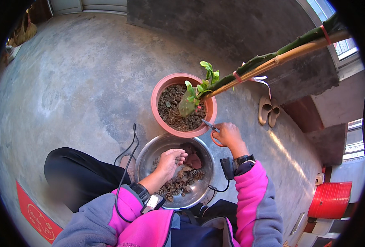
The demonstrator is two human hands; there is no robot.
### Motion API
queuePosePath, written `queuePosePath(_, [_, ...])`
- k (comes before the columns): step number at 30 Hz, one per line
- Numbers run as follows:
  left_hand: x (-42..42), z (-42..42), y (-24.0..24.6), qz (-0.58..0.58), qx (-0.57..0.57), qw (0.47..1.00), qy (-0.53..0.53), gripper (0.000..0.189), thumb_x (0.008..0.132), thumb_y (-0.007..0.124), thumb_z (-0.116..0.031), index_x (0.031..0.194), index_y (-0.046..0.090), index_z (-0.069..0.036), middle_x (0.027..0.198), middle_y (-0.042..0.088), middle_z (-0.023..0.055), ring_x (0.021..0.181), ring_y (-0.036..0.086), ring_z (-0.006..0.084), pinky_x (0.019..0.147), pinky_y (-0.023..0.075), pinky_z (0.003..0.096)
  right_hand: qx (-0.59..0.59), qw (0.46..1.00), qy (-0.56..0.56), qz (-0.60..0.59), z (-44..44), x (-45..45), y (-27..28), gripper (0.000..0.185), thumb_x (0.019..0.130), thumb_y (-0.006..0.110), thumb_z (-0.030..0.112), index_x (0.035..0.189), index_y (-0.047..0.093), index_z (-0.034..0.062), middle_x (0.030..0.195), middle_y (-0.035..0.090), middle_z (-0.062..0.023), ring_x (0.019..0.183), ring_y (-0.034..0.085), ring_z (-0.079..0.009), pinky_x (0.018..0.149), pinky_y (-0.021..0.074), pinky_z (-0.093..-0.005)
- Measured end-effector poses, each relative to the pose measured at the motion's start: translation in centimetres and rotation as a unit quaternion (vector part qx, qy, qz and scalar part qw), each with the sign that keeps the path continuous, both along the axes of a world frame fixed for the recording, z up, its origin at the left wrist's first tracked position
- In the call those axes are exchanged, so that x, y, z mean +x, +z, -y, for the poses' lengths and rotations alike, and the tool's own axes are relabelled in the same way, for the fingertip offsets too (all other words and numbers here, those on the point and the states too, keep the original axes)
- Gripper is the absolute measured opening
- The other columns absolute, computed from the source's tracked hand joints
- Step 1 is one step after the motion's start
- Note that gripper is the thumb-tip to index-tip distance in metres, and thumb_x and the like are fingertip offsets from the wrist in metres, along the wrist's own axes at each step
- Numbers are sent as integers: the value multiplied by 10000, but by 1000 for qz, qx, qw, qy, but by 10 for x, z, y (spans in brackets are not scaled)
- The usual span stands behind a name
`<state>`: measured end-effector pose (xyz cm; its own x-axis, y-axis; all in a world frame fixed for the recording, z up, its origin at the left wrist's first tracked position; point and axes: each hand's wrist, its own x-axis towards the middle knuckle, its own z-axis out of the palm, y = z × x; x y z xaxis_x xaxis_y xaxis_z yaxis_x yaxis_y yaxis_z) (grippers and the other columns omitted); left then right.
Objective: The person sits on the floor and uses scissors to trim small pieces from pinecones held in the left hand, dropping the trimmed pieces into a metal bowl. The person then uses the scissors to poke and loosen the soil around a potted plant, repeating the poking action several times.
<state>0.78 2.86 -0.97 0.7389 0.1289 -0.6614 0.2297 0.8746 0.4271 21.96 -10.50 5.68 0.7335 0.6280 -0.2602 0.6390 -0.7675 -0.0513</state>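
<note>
My right hand holds scissors with orange handles, their blades pointing at the rim of a terracotta-coloured pot. In the pot grow a flat green cactus pad and leafy green shoots, beside a long cactus stem tied to a bamboo pole. Over a steel basin is my left hand, its fingers curled together; whether something small is between them I cannot tell. The basin contains several pine cones and a reddish-brown piece.
Tan slippers lie on the concrete floor to the right of the pot. A red ribbed container stands at the lower right, and a red mat with writing is at the lower left. Black cables run from my wrists.
</note>
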Motion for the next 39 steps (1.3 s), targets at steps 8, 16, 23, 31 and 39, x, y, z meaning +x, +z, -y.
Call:
queuePosePath(8, [0,0,2,-8,3,1000,-4,145,895,539,-90,966,620,8,880,652,82,729,569,110,644,467,219,-108,989,95,17,-21,20,6,225,723,642,233,870,720,82,888,687,-159,867,665,-324,761,535,-417])
queuePosePath(16, [0,0,2,-11,3,1000,-4,165,897,527,-88,986,623,14,877,654,83,728,570,109,651,469,219,-172,978,115,-18,-42,29,0,241,729,629,159,918,702,29,984,684,-175,942,667,-313,794,545,-392])
queuePosePath(23, [-1,-1,0,-12,4,1000,-12,163,905,529,-105,1004,605,-1,916,657,84,752,569,114,695,462,244,-214,970,108,-34,-55,26,6,266,756,624,174,976,695,41,1052,675,-158,982,660,-298,813,543,-393])
queuePosePath(31, [-1,-2,-2,-21,-4,1000,-6,163,902,536,-106,1004,605,1,914,655,86,755,566,115,687,455,244,-194,965,176,-2,-57,24,-15,256,799,589,163,1008,687,52,1102,663,-132,997,659,-278,808,541,-381])
queuePosePath(39, [2,0,-2,-17,-6,1000,-7,158,902,532,-101,994,612,-1,921,658,91,756,568,116,691,457,245,-239,960,149,0,-54,29,-7,278,736,617,286,959,687,135,960,698,-101,946,660,-273,816,514,-384])
